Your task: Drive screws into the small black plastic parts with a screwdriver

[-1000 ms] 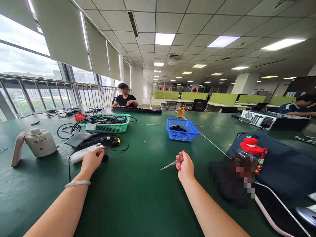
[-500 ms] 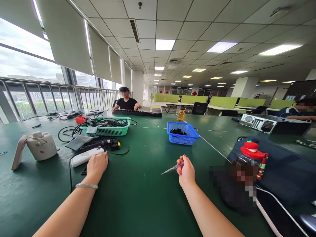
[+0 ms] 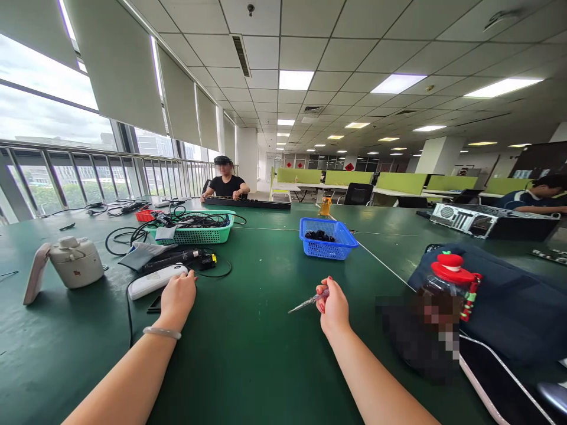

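My right hand (image 3: 335, 306) is closed round the clear handle of a slim screwdriver (image 3: 305, 303). Its thin metal shaft points left and slightly down, a little above the green table (image 3: 248, 366). To the left, my left hand (image 3: 178, 298) is low over the table with its back toward me, beside the right end of a white, long, rounded device (image 3: 153, 282). The fingers of that hand bend away from view, so whatever may be under them is hidden. A small flat black piece (image 3: 155, 305) lies by its wrist side.
Ahead stands a blue basket (image 3: 329, 252) with small black parts. A green basket (image 3: 199, 235) of cables is at left, near a white jug (image 3: 77, 262). On the right are a red-lidded bottle (image 3: 452, 273), dark bag (image 3: 509, 307), phone (image 3: 505, 378) and computer case (image 3: 514, 224). Two people sit farther off.
My left hand has shifted slightly right, away from the white device, uncovering more of the flat black piece. My right hand and the screwdriver have barely moved.
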`<state>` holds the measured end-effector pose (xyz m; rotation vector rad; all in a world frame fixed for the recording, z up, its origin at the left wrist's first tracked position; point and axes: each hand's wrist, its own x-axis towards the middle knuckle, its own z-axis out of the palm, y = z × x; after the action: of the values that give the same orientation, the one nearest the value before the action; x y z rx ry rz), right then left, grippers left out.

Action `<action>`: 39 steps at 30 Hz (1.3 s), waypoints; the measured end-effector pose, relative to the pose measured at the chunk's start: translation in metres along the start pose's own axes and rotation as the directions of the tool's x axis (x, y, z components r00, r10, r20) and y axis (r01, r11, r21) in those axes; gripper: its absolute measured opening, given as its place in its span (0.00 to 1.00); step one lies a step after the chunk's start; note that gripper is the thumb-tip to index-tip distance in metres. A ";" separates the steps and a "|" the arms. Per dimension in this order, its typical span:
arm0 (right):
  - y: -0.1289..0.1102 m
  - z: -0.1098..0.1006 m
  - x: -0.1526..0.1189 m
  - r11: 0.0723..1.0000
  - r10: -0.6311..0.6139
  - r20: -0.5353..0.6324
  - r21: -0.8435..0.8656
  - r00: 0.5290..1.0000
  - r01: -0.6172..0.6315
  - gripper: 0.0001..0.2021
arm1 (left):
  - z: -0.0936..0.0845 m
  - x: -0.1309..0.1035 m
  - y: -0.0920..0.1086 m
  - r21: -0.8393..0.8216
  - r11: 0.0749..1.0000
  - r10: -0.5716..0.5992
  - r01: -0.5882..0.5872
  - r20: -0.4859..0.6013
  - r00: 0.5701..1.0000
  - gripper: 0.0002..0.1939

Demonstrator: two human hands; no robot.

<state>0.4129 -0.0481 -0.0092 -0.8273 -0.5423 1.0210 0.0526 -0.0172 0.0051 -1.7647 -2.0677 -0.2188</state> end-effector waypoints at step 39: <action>0.000 0.001 0.001 1.000 -0.006 0.035 -0.010 0.999 0.006 0.17 | 0.005 -0.002 0.003 -0.220 0.970 -0.103 0.103 0.010 0.995 0.23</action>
<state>0.4129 -0.0469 -0.0090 -0.8175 -0.5804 1.0294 0.0549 -0.0162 -0.0003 -1.7802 -2.2088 -0.4968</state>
